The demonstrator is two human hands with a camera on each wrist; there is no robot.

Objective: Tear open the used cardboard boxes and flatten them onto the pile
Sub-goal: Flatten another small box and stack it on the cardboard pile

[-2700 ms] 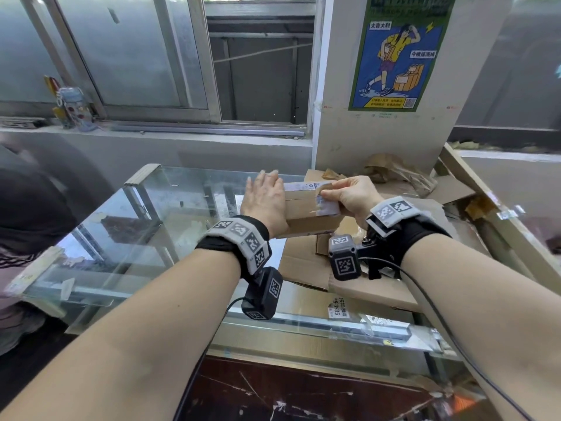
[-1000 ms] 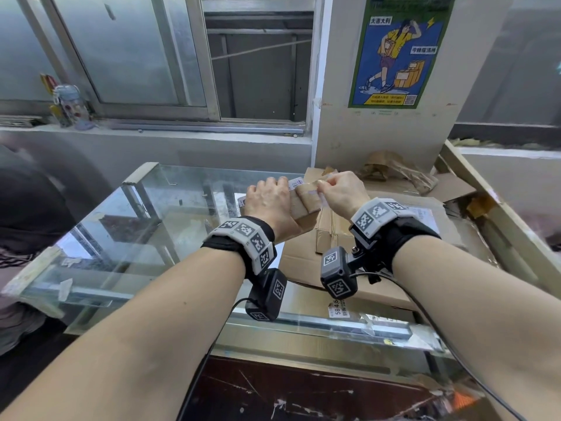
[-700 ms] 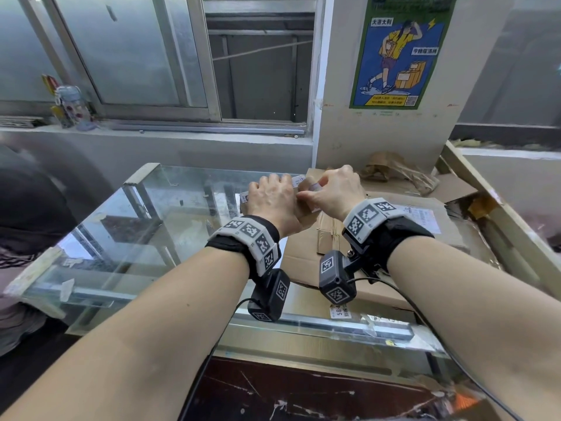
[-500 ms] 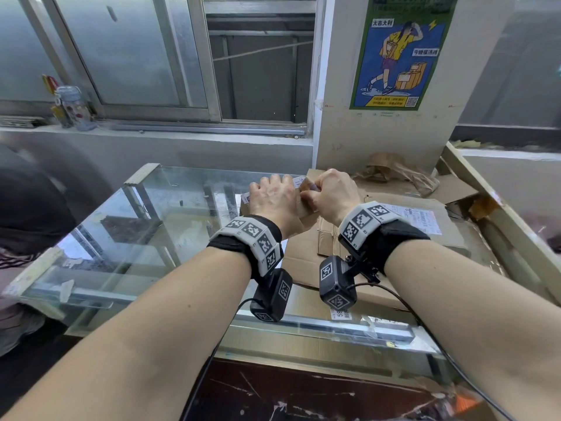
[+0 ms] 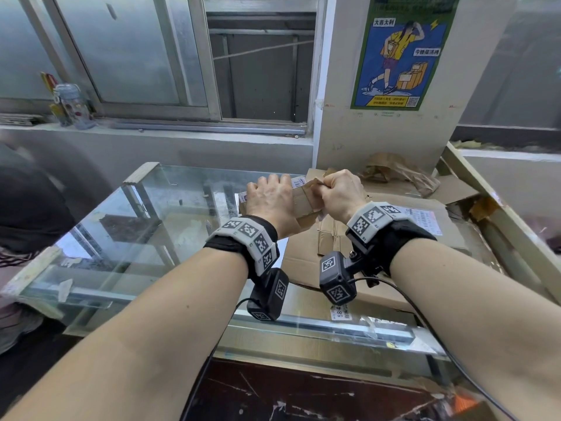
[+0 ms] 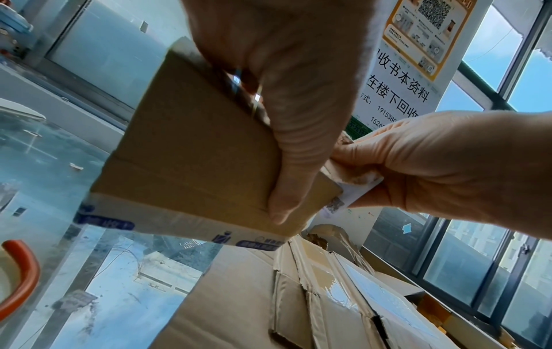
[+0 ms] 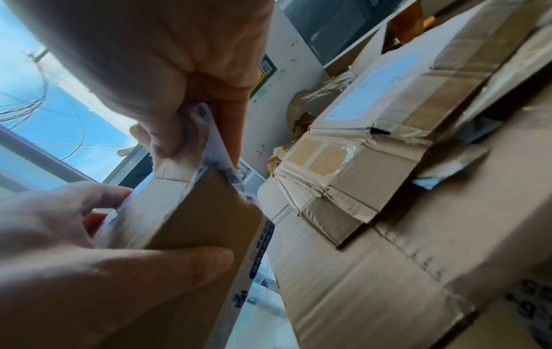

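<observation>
Gripping the small cardboard box (image 5: 305,205) above the glass surface (image 5: 158,220), my left hand (image 5: 270,199) is bracing it so my right hand (image 5: 341,194) fingers (image 7: 163,132), pinching its taped flap, are tearing beside the flattened pile (image 5: 394,226).

Brown cardboard, white tape, blue print

The small box (image 6: 191,151) is plain brown, edged with white tape (image 6: 179,219) bearing dark blue print; the flattened pile (image 5: 403,226) is the same brown with a white label (image 5: 423,218); the poster (image 5: 402,50) is blue, yellow and green-bordered; wristbands (image 5: 252,238) grey with black-and-white square codes
</observation>
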